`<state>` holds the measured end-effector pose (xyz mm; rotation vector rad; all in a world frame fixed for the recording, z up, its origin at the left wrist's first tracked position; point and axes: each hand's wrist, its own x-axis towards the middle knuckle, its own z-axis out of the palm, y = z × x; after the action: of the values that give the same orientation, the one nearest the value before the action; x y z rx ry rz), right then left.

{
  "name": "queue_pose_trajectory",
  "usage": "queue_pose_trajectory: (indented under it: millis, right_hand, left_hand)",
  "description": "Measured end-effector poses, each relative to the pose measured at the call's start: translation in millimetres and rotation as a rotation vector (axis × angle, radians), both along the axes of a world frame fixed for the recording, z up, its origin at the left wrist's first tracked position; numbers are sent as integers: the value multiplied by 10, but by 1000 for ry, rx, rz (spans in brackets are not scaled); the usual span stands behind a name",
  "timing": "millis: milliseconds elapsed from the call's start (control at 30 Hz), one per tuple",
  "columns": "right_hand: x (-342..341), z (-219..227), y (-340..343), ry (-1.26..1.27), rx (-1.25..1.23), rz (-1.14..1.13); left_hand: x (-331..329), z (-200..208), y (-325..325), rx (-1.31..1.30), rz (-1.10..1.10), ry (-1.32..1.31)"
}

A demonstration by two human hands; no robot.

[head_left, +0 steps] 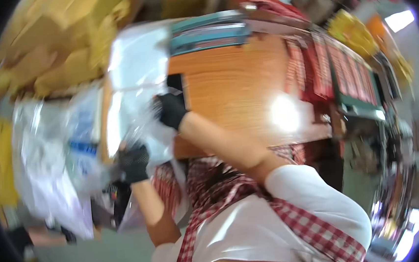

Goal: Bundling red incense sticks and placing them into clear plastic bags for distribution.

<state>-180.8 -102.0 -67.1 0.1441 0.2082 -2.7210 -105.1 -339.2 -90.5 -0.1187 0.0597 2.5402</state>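
Note:
Both hands wear black fingerless gloves, and the picture is smeared by motion. My left hand (134, 162) is at the near left edge of the table, its fingers closed on thin clear plastic. Farther away and to the right, my right hand (171, 110) has curled fingers on the same clear plastic bag (145, 128). This bag is crumpled over a stack of shiny clear plastic (137, 62) at the table's left side. Below the table edge, between my forearms, red-striped packets (167, 186) show through clear plastic. A dark flat object (176, 84) lies just beyond my right hand.
The wooden table (230, 80) has teal boxes (209, 32) along its back. Red packets (317, 66) stand at the right, some in a green tray (360, 104). Large clear bags (49, 153) hang at the left, below yellow bundles (55, 49). Another person's arm (45, 237) shows lower left.

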Motion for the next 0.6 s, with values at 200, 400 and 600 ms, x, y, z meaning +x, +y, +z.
queue_pose_trajectory:
  millis: [200,400,600]
  right_hand:
    - [886,909,1040,719,2018,-607]
    - [2396,1194,3658,191,2357,-1093]
    - [3830,1611,7244,-1035,2899,-864]
  left_hand:
    - [162,747,766,-2465,1206,501]
    - [441,1353,2845,-2009,698,1416]
    - [-156,716,4145,-2245,258,1792]
